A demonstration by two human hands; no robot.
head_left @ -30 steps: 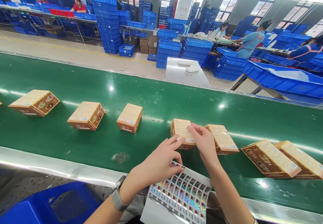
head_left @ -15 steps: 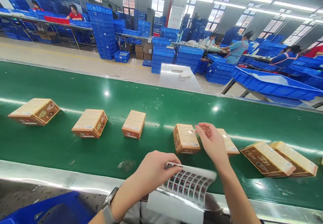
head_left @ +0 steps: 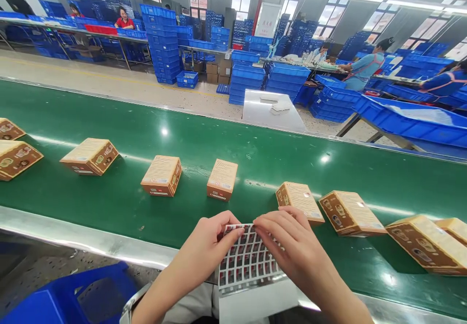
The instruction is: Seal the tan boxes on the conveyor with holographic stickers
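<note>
My left hand pinches the upper left edge of a sheet of stickers, printed with rows of small dark and red squares on white. My right hand is closed at the sheet's upper right edge, its fingertips pressed together there; whether a single sticker is between them is hidden. A plain white sheet hangs below the sticker sheet. Just beyond my hands, a brown and cream box lies on the green conveyor belt, partly covered by my right fingers. Another box stands beyond my left hand.
Further boxes lie along the belt, among them one at left and one at right. A metal rail edges the belt on my side. A blue crate is at lower left. People work at tables across the aisle among stacked blue crates.
My right hand has left the boxes and come down to the sticker sheet's top edge. The sheet now faces me more squarely. The boxes appear further right in view, and the whole view has shifted.
</note>
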